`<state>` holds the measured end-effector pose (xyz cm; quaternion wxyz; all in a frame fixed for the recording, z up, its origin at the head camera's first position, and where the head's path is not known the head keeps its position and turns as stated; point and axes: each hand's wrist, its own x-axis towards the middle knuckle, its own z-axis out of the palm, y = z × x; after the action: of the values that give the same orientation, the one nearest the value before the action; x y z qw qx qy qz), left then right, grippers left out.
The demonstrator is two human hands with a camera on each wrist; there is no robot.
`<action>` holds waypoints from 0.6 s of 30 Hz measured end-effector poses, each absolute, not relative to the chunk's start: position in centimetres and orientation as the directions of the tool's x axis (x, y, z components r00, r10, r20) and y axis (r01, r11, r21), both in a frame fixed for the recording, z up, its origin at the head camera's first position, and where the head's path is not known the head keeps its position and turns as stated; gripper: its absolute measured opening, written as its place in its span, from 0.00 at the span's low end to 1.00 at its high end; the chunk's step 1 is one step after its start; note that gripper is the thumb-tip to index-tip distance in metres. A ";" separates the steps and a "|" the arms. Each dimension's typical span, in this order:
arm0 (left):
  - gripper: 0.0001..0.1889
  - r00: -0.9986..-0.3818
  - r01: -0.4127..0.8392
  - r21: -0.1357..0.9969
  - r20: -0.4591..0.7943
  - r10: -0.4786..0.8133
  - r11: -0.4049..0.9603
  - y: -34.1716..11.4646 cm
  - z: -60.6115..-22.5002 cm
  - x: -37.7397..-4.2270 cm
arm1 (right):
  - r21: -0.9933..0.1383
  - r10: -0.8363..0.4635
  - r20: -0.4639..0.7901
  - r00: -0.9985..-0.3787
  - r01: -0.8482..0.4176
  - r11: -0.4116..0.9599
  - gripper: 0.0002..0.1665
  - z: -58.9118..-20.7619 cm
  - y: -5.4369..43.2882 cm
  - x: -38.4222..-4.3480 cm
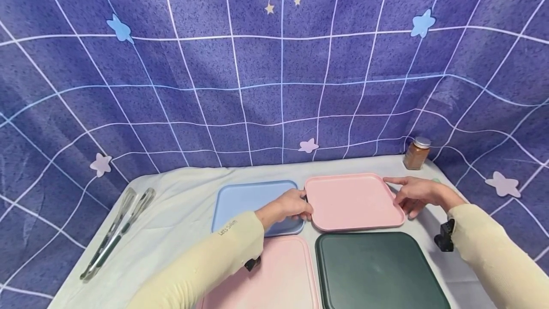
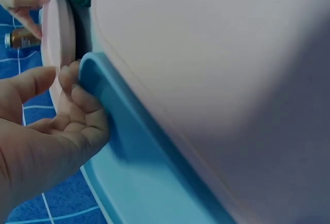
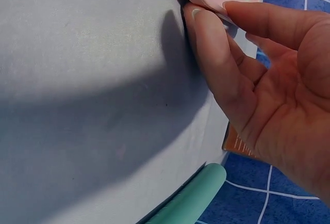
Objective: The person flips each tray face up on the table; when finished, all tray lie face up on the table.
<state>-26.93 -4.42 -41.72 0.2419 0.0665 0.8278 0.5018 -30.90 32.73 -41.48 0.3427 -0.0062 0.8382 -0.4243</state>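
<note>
A pink tray (image 1: 351, 201) lies at the back right, its raised rim facing up. My left hand (image 1: 293, 204) holds its left edge, reaching over the corner of a blue tray (image 1: 244, 199). In the left wrist view, the left fingers (image 2: 85, 108) curl at the pink rim, close beside the blue tray's corner. At the opposite edge my right hand (image 1: 418, 193) grips the pink tray, thumb and fingers spread along its right side. The right wrist view shows the right fingertips (image 3: 203, 20) at the tray's corner, partly tucked under it.
In front lie a second pink tray (image 1: 274, 275), partly hidden by the left sleeve, and a dark green tray (image 1: 377, 266). Tongs (image 1: 117, 232) lie at the left. A brown jar (image 1: 416, 154) stands back right, near a green rounded object (image 3: 191, 195). Behind hangs a blue gridded cloth (image 1: 274, 61).
</note>
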 end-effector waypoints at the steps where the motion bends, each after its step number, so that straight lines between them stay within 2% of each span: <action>1: 0.35 -0.866 -0.139 0.861 -0.345 0.362 0.488 -4.5 -41.6 -26.9 | -0.714 -0.297 -0.569 -0.767 0.282 0.641 0.59 -41.5 32.7 -30.9; 6: 0.21 -0.818 -0.184 0.847 -0.413 0.400 0.498 -4.6 -41.4 -26.9 | -0.713 -0.294 -0.576 -0.763 0.292 0.638 0.59 -41.3 32.5 -30.7; 8: 0.21 -0.805 -0.200 0.840 -0.434 0.404 0.504 -4.6 -41.4 -26.8 | -0.714 -0.295 -0.578 -0.761 0.296 0.635 0.59 -41.2 32.4 -30.6; 14: 0.11 -0.807 -0.189 0.824 -0.440 0.394 0.534 -4.6 -41.4 -27.0 | -0.704 -0.292 -0.579 -0.761 0.286 0.650 0.58 -40.8 32.2 -30.5; 16: 0.13 -0.806 -0.190 0.816 -0.447 0.388 0.545 -4.6 -41.4 -27.0 | -0.689 -0.286 -0.585 -0.759 0.279 0.669 0.58 -40.7 32.1 -30.5; 18: 0.23 -0.802 -0.196 0.806 -0.460 0.381 0.559 -4.7 -41.3 -27.0 | -0.673 -0.280 -0.594 -0.754 0.274 0.687 0.59 -40.6 32.0 -30.6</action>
<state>-27.02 -4.68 -41.34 0.3095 0.0560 0.8268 0.4664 -30.57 32.00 -40.61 0.3505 -0.0019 0.8490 -0.3955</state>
